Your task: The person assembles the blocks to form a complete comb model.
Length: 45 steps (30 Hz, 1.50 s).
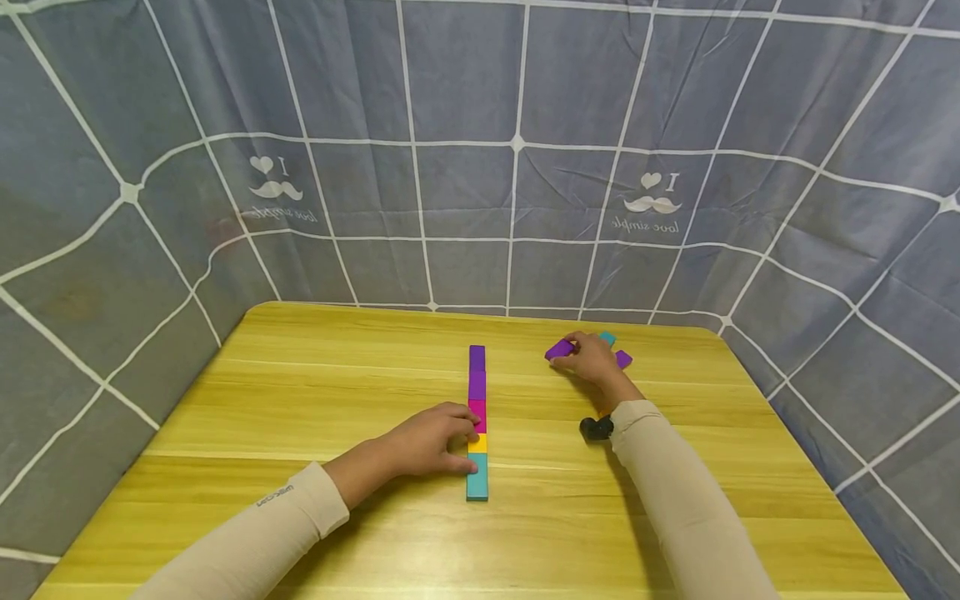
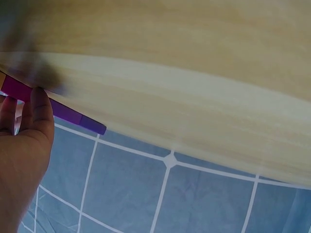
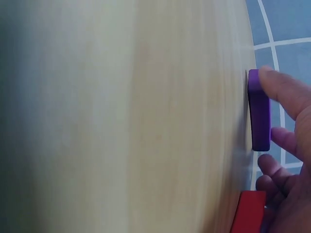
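Observation:
A straight line of flat coloured blocks runs away from me mid-table: a teal block [image 1: 477, 488] nearest, then a yellow block [image 1: 481, 444], a magenta block [image 1: 478, 407] and two purple blocks [image 1: 477, 385]. My left hand [image 1: 431, 439] lies at the left side of this line, fingertips touching the magenta and yellow part, thumb at the teal one. At the right, my right hand [image 1: 591, 358] pinches a loose purple block [image 1: 558, 349] between thumb and finger. In the right wrist view this block [image 3: 260, 111] appears close over the wood.
Beside the right hand lie another purple piece [image 1: 623, 359] and a teal piece [image 1: 607, 338], partly covered. A red block [image 3: 248, 212] shows low in the right wrist view. Around the wooden table [image 1: 337, 342] hangs a grey curtain [image 1: 465, 192] with white lines.

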Each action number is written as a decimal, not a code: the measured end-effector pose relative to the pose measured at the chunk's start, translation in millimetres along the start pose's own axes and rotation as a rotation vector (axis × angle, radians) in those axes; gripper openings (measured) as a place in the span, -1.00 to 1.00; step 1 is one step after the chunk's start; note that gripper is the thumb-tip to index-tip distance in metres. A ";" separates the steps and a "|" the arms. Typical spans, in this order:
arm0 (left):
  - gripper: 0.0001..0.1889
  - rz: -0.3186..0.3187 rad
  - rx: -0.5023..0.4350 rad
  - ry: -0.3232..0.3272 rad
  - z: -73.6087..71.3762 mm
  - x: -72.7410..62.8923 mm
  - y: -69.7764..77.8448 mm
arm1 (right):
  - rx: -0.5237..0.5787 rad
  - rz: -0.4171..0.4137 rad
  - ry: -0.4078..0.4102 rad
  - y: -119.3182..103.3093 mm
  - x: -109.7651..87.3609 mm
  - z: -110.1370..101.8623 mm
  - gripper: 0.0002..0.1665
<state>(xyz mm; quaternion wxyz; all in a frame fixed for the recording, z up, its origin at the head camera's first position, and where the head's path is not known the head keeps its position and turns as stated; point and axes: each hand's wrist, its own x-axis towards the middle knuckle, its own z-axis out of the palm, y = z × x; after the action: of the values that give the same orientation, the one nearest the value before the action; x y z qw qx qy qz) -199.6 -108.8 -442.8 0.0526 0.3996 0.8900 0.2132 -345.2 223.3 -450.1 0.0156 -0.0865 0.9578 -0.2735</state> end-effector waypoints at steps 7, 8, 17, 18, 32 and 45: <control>-0.60 0.004 0.004 0.002 -0.1 0.9 0.2 | -0.030 0.006 -0.009 0.0 0.0 -1.2 -0.19; -0.60 0.005 0.006 0.002 -0.1 1.1 0.1 | -0.032 0.003 -0.008 0.1 -0.3 -1.3 -0.20; -0.61 0.005 0.006 0.004 0.5 0.0 -1.6 | 0.063 -0.038 -0.011 -0.9 -5.7 -1.4 -0.24; -0.61 0.003 0.005 0.003 0.4 -0.2 -1.4 | 0.076 -0.039 -0.013 -1.1 -6.7 -1.4 -0.24; -0.60 -0.008 -0.001 -0.006 -0.4 -0.4 -1.9 | 0.246 -0.082 0.023 -30.5 -35.7 -10.3 -0.29; -0.59 -0.025 -0.005 -0.017 -1.7 0.2 0.4 | 0.313 -0.209 0.075 -61.1 -80.8 -7.1 -0.32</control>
<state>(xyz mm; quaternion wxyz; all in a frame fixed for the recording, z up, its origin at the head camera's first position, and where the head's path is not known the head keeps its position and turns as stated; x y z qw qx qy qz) -199.9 -109.0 -441.1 0.0637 0.3902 0.8939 0.2112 -256.6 190.0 -413.2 -0.0353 -0.1719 0.8892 -0.4225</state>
